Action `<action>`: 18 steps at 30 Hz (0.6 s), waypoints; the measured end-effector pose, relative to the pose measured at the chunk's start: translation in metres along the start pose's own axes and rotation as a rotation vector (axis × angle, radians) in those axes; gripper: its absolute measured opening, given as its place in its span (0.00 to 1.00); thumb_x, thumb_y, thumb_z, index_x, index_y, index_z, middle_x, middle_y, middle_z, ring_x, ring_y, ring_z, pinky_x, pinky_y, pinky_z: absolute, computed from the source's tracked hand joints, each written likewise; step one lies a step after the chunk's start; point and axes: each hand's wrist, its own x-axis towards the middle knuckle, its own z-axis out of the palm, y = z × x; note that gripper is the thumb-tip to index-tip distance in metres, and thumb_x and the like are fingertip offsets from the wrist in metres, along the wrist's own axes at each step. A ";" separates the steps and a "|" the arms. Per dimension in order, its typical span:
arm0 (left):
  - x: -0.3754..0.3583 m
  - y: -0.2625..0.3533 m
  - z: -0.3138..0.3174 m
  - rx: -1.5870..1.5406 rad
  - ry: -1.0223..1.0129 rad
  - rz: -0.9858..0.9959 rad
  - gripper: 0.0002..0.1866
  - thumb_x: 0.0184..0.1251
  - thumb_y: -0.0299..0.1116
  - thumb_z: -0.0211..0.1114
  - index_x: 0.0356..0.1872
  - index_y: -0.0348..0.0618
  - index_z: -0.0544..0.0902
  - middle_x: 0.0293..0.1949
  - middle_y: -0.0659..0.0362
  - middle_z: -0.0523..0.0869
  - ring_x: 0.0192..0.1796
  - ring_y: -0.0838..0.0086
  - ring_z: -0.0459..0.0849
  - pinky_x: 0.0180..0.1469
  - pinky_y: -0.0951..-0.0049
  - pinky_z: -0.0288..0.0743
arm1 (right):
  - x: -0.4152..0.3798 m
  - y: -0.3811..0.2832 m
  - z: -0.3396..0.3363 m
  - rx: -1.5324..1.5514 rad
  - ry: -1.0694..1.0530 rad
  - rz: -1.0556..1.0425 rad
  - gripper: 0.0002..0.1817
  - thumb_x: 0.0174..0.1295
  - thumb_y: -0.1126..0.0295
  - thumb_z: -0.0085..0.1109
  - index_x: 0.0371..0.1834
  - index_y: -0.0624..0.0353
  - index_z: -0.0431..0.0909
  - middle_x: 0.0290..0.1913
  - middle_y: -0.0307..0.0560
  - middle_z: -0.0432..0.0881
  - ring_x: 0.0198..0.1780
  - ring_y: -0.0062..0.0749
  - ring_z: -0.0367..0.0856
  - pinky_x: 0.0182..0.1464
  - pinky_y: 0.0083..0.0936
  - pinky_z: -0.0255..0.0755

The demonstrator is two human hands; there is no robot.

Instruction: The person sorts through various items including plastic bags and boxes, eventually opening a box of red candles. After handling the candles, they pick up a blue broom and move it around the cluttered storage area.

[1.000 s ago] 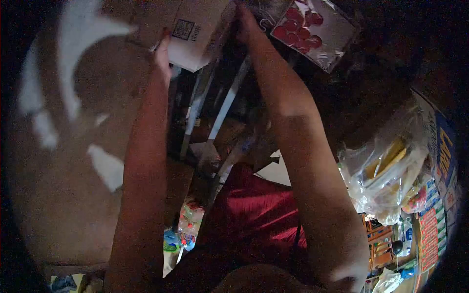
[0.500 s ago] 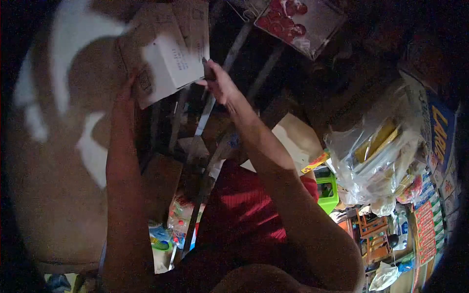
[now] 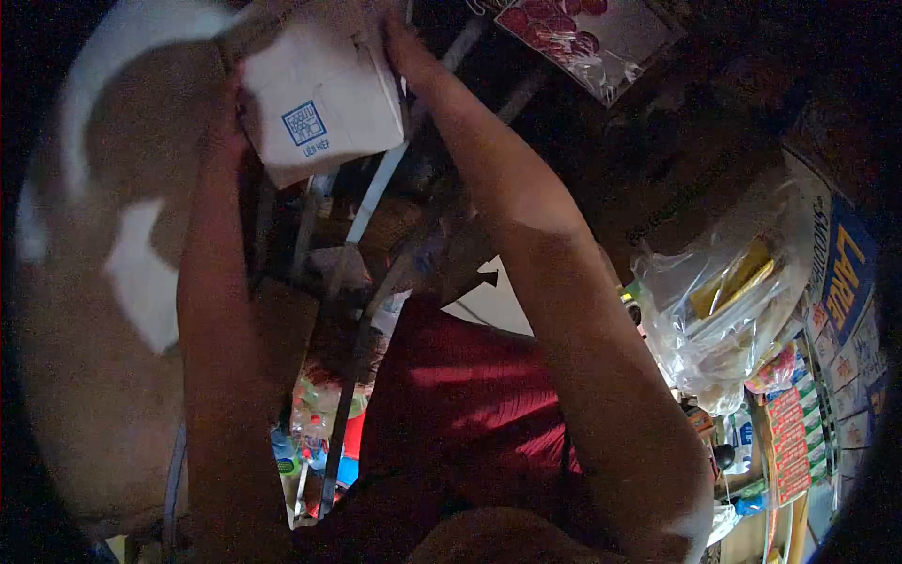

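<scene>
Cardboard box point(image 3: 334, 99), raised in front of slanting bars point(image 3: 376, 193), is clasped at opposite sides between my left hand point(image 3: 227, 117) and my right hand point(image 3: 404, 49), presumably so that both share its weight.

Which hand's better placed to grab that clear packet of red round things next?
Probably your right hand, at the side of the box nearer the packet; your left hand is on the far side.
</scene>
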 end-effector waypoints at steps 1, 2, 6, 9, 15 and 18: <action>0.005 0.001 0.000 0.007 -0.007 0.010 0.32 0.59 0.45 0.65 0.61 0.40 0.66 0.56 0.57 0.73 0.55 0.66 0.73 0.59 0.62 0.67 | 0.002 -0.004 0.003 0.103 -0.028 0.007 0.29 0.68 0.52 0.33 0.68 0.56 0.55 0.65 0.57 0.62 0.66 0.51 0.61 0.65 0.40 0.56; 0.011 0.003 0.000 0.014 -0.022 0.019 0.32 0.59 0.45 0.65 0.61 0.40 0.66 0.56 0.57 0.73 0.55 0.66 0.73 0.59 0.62 0.67 | 0.002 -0.006 0.005 0.194 -0.055 0.018 0.29 0.68 0.52 0.34 0.68 0.56 0.55 0.66 0.57 0.62 0.66 0.50 0.60 0.65 0.40 0.56; 0.033 0.010 0.009 0.049 -0.067 0.039 0.33 0.58 0.44 0.65 0.61 0.40 0.66 0.56 0.56 0.74 0.55 0.65 0.73 0.59 0.62 0.67 | -0.001 -0.001 0.002 0.433 -0.168 0.057 0.32 0.67 0.49 0.38 0.68 0.59 0.56 0.66 0.57 0.61 0.66 0.48 0.60 0.65 0.41 0.56; 0.041 0.014 0.013 0.079 -0.089 0.065 0.33 0.58 0.44 0.65 0.61 0.40 0.66 0.56 0.56 0.74 0.55 0.65 0.73 0.58 0.63 0.67 | 0.003 0.000 -0.005 0.521 -0.246 0.036 0.34 0.66 0.47 0.41 0.67 0.60 0.56 0.66 0.57 0.60 0.66 0.47 0.59 0.65 0.41 0.56; 0.014 0.004 0.000 0.109 -0.106 0.025 0.33 0.57 0.44 0.65 0.62 0.40 0.65 0.55 0.56 0.74 0.55 0.65 0.73 0.58 0.63 0.67 | -0.009 0.070 -0.023 -0.068 0.012 -0.124 0.42 0.53 0.50 0.62 0.65 0.65 0.56 0.57 0.61 0.70 0.59 0.48 0.69 0.58 0.39 0.65; -0.018 -0.032 -0.029 0.119 -0.096 -0.040 0.34 0.57 0.43 0.65 0.62 0.40 0.65 0.54 0.56 0.74 0.54 0.65 0.72 0.57 0.64 0.67 | -0.125 0.016 0.001 -0.170 0.270 0.273 0.48 0.44 0.46 0.70 0.58 0.72 0.60 0.53 0.59 0.72 0.53 0.41 0.72 0.55 0.35 0.67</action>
